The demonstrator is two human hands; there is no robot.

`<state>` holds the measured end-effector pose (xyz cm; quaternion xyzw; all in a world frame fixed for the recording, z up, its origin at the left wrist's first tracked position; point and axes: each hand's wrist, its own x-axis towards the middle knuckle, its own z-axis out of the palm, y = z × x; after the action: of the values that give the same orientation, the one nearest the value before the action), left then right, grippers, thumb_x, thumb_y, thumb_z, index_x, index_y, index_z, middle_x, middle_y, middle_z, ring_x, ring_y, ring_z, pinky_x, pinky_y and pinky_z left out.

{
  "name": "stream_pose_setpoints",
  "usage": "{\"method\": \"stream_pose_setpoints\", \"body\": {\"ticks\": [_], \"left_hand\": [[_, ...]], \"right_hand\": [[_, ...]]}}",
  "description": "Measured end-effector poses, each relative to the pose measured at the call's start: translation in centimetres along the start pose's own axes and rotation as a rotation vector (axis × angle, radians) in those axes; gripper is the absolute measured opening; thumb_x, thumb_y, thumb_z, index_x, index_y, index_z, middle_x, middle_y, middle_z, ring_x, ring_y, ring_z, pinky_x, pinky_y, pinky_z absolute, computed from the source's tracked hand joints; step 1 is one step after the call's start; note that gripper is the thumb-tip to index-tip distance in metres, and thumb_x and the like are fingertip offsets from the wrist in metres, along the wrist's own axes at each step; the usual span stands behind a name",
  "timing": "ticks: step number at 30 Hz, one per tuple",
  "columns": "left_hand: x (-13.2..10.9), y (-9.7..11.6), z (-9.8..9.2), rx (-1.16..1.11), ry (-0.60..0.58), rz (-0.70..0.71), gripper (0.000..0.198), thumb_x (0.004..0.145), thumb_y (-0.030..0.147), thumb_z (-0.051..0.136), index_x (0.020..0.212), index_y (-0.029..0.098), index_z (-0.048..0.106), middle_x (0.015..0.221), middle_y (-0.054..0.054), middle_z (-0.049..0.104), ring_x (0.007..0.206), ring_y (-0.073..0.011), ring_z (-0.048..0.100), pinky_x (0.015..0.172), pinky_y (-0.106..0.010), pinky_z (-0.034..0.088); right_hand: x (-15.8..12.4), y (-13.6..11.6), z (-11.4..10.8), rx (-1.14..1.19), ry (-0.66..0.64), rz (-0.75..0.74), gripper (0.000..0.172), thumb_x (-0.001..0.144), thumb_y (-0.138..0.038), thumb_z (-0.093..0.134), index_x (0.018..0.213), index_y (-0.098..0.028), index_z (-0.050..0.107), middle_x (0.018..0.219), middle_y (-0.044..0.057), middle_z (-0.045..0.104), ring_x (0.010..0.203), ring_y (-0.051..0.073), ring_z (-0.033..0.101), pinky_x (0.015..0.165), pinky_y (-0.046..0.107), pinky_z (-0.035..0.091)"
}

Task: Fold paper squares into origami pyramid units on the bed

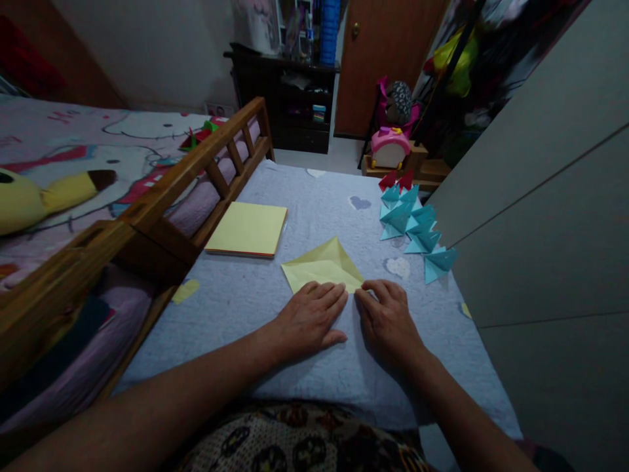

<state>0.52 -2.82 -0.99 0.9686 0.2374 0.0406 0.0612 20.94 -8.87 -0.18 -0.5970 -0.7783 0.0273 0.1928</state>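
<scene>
A yellow sheet of paper (pixel 324 262), creased and partly folded, lies on the cloth-covered surface (pixel 236 321) in front of me. My left hand (pixel 312 318) rests flat on its near edge, fingers extended and thumb apart. At the sheet's right corner my right hand (pixel 388 314) has its thumb and forefinger pinched together on the paper. Beyond and to the left sits a stack of square paper (pixel 248 228) with yellow on top.
Several folded blue paper pieces (pixel 413 226) and red ones (pixel 396 181) stand at the right back edge. A wooden bed rail (pixel 196 164) runs along the left. A pale panel (pixel 550 216) borders the right side.
</scene>
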Motion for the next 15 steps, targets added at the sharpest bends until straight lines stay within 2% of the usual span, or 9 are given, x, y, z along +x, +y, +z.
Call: {"method": "stream_pose_setpoints", "body": {"ticks": [5,10,15], "left_hand": [[-0.1,0.2,0.0,-0.011,0.007,-0.007,0.064,0.098,0.059,0.048,0.145,0.015,0.042,0.148,-0.014,0.050,0.136,-0.0293,0.042,0.112,-0.043,0.031],[-0.4,0.3,-0.2,-0.003,-0.004,-0.036,0.066,0.099,0.060,0.047,0.145,0.012,0.041,0.149,-0.015,0.050,0.137,-0.0286,0.042,0.113,-0.041,0.031],[-1.8,0.2,-0.2,0.023,-0.007,-0.104,0.068,0.099,0.060,0.045,0.150,0.015,0.037,0.155,-0.015,0.043,0.142,-0.0287,0.038,0.114,-0.043,0.030]], "right_hand": [[0.7,-0.7,1.0,0.151,-0.045,-0.075,0.037,0.096,-0.012,0.044,0.130,-0.013,0.058,0.121,0.015,0.064,0.109,0.024,0.055,0.097,0.040,0.046],[0.7,-0.6,1.4,0.115,-0.038,-0.088,0.037,0.095,-0.012,0.045,0.130,-0.014,0.058,0.118,0.013,0.065,0.105,0.025,0.056,0.094,0.040,0.047],[1.0,-1.2,0.9,-0.001,-0.094,-0.087,0.031,0.095,-0.013,0.047,0.122,-0.018,0.062,0.110,0.011,0.066,0.101,0.025,0.056,0.090,0.039,0.043]]}}
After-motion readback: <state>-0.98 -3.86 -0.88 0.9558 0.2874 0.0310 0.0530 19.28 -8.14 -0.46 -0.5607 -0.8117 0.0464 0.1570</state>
